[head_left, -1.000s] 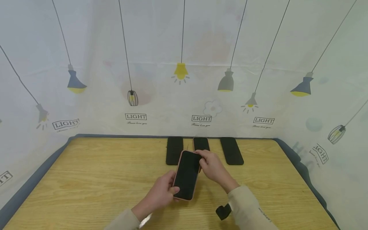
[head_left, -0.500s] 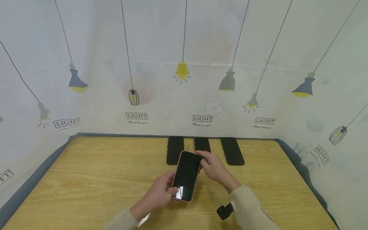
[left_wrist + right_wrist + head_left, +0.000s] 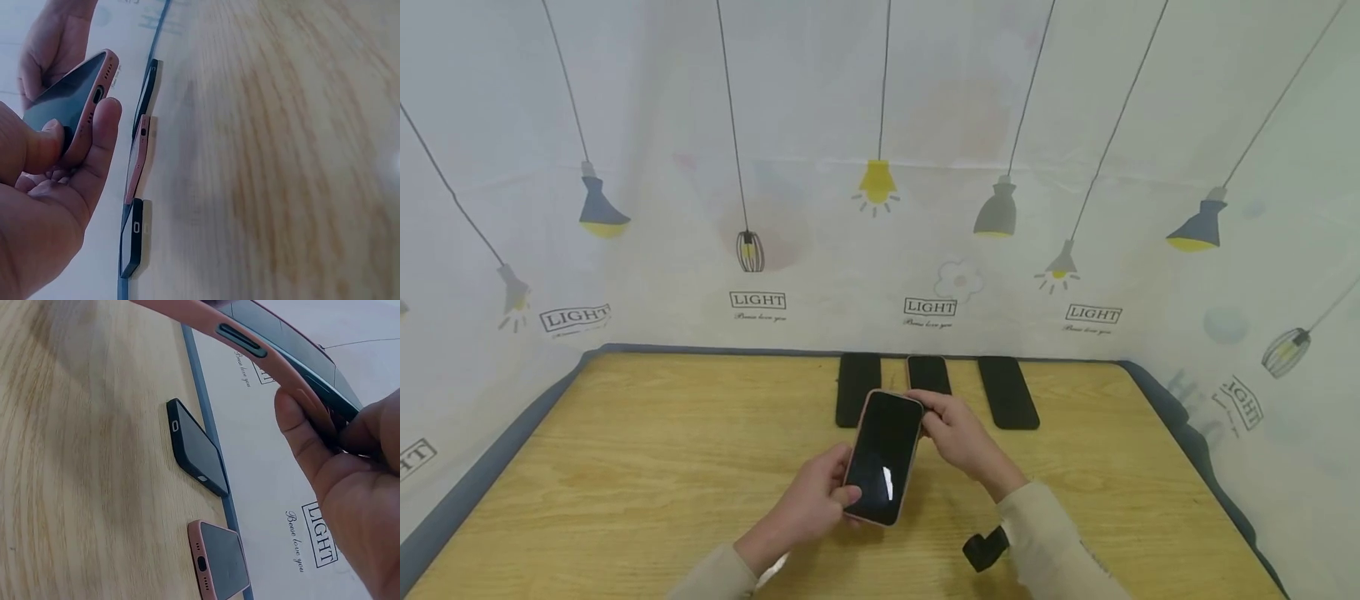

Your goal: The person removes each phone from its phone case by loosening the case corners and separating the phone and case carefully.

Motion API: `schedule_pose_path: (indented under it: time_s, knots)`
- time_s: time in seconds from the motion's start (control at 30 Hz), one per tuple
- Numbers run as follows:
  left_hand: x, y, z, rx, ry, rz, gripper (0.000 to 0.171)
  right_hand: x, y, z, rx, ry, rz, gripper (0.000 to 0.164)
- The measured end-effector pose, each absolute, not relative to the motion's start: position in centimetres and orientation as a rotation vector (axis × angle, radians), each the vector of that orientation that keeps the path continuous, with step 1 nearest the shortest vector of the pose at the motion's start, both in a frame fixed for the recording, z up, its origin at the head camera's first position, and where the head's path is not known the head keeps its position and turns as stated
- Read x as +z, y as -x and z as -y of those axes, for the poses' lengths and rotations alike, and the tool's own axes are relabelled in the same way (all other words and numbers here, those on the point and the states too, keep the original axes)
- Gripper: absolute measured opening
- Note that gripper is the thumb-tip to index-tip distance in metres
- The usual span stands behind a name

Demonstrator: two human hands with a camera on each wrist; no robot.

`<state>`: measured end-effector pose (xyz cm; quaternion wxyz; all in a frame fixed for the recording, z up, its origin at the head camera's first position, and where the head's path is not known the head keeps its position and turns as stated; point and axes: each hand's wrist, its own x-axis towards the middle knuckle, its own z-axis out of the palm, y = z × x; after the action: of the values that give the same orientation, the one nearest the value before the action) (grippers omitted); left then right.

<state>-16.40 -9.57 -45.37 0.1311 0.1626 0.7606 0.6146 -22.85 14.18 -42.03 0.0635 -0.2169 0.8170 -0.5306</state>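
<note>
A smartphone in a pink phone case is held above the wooden table, screen up and tilted. My left hand grips its lower left corner, thumb on the screen and fingers beneath, as the left wrist view also shows. At the upper right corner, my right hand pinches the case. There the right wrist view shows the case rim pulled away from the phone's edge, leaving a dark gap, with the right thumb at that gap. The other corners of the case fit around the phone.
Along the table's back edge lie a black phone, a pink-edged phone and another black phone. Behind them hangs a white curtain printed with lamps. A black object shows beside the right sleeve.
The held phone has tilted slightly, and a bright reflection has appeared and shifted across its screen. Both hands keep their hold in nearly the same place.
</note>
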Motion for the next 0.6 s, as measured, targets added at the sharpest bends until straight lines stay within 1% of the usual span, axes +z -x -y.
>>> schedule_pose_path:
  time_s: [0.13, 0.37, 0.5, 0.6]
  knots:
    - [-45.2, 16.5, 9.7, 1.811, -0.494, -2.181, 0.025, -42.0, 23.0, -14.3, -1.681, 0.602, -2.375, 0.040]
    - [-45.1, 16.8, 10.0, 1.822, -0.434, -2.215, 0.020, -42.3, 23.1, -14.0, -1.912, 0.505, -2.159, 0.035]
    - [-44.9, 17.0, 10.2, 1.849, -0.416, -2.246, 0.024, -42.8, 22.7, -13.6, -1.919, 0.481, -2.176, 0.034]
    - [-44.8, 17.1, 10.2, 1.896, -0.395, -2.256, 0.025, -43.1, 22.2, -13.1, -1.889, 0.514, -2.179, 0.033]
